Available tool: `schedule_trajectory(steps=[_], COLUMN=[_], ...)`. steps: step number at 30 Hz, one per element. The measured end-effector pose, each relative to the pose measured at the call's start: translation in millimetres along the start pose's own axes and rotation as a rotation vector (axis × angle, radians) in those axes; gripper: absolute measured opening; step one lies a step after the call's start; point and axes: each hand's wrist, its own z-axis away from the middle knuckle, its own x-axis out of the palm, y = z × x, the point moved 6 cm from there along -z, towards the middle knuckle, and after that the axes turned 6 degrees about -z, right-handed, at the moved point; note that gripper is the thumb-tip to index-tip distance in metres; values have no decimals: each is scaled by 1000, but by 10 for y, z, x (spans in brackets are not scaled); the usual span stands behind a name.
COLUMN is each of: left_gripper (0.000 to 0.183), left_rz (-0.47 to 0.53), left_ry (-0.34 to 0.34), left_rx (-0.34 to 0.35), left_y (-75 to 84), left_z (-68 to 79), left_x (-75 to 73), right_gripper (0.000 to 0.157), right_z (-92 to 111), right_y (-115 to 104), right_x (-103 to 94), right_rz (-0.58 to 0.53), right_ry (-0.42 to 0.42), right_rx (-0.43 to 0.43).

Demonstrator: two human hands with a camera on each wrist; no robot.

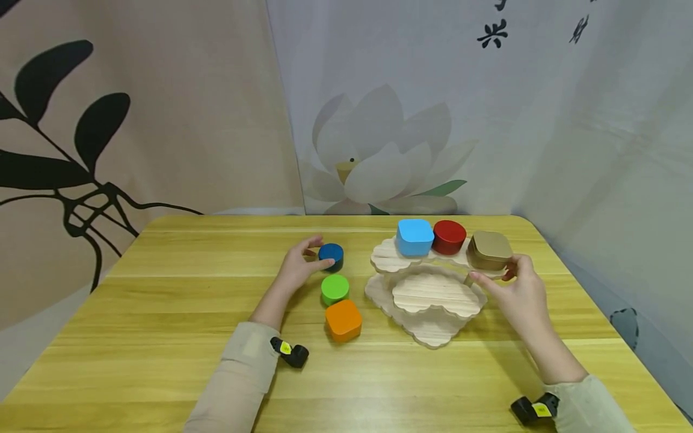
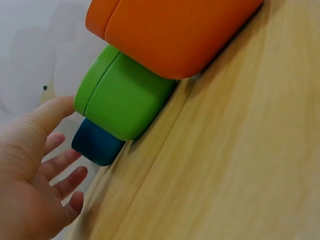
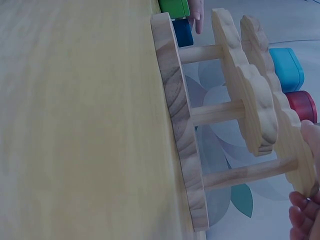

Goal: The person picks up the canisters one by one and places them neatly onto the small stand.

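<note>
nearest the camera in the head view, two pale sleeves [image 1: 233, 385], each with a small black wrist camera [image 1: 292, 355]. farther up the wooden table [image 1: 135, 337], left hand [image 1: 298, 267] around a dark blue tin [image 1: 332, 249], thumb in front, fingers behind and to the left, thumb and fingers apart; cannot tell whether touching it. on the sleeve side of that, a round green tin [image 1: 335, 288], then an orange tin [image 1: 343, 322] with rounded corners. to the right, a three-tiered wooden stand [image 1: 433, 291] with scalloped edges; side by side on its top tier, a light blue tin [image 1: 415, 237], a red tin [image 1: 449, 237] and a gold tin [image 1: 489, 251]. right hand [image 1: 522, 294] at the right end of that tier. behind the table, printed cloth [image 1: 379, 150] with a pale lotus.

left wrist view: orange tin closest and largest, then green, then dark blue, all on the tabletop. thumb tip near the green lid, fingers spread below.

right wrist view: stand seen from the side, tiers joined by wooden dowels [image 3: 220, 114]. gripping the end of the top tier, thumb on one side, curled fingers on the other.
</note>
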Motion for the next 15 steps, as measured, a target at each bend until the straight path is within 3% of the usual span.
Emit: schedule_trajectory(steps=[15], left_gripper=[64], left_rz=[-29], left_ry=[-20], left_rx=[27], left_y=[-115], left_z=[-41], left_x=[76], right_gripper=[64], right_z=[4], right_y=[8], right_x=[12], right_rz=[1], right_ry=[-2], right_rx=[-13])
